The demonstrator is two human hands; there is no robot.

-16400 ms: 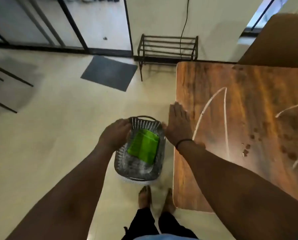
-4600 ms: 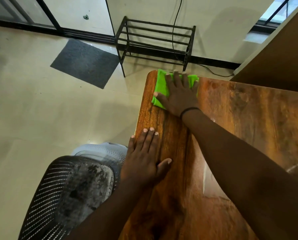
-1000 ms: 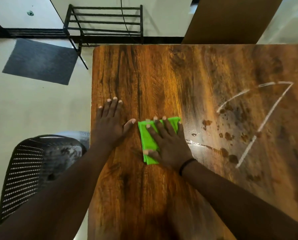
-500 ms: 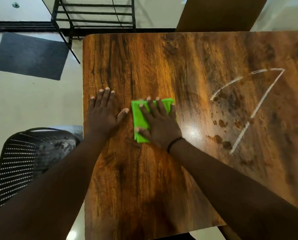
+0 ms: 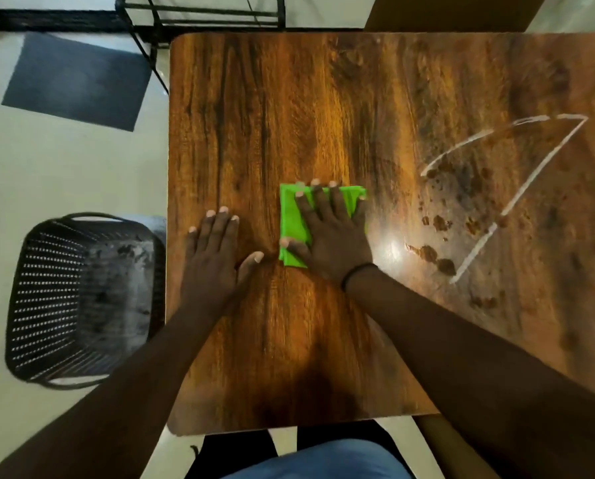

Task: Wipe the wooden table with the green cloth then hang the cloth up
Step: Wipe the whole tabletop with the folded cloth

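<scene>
Head view, the only one. The bench point(image 5: 289, 108) fills most of the frame, and the cloth point(image 5: 294, 224) lies folded flat near its middle. The right hand point(image 5: 330, 233) presses down on the cloth with palm flat and fingers spread. This is no clenched grip: the hand is open and pins the cloth by pressure alone. Just left of the cloth, the left hand point(image 5: 214, 254) lies flat on bare wood, fingers splayed, its thumb tip close to the cloth's near left corner, holding nothing.

Right of the cloth, brown spots point(image 5: 437, 223) and white lines point(image 5: 517, 198) mark the wood, with a wet-looking sheen between them and the cloth. Left of the cloth, off the bench edge, a black basket point(image 5: 81, 299) sits on the floor. Beyond the cloth, past the far edge, stands a metal rack point(image 5: 202, 12).

The wiping looks partly done, since the dirty patch to the right appears untouched. The risks from here:
- With only palm pressure on it, the cloth could bunch or slip from under the hand on a quick stroke.
- A folded cloth may smear the brown spots rather than lift them.
- A wide sweep rightward may leave streaks.
</scene>
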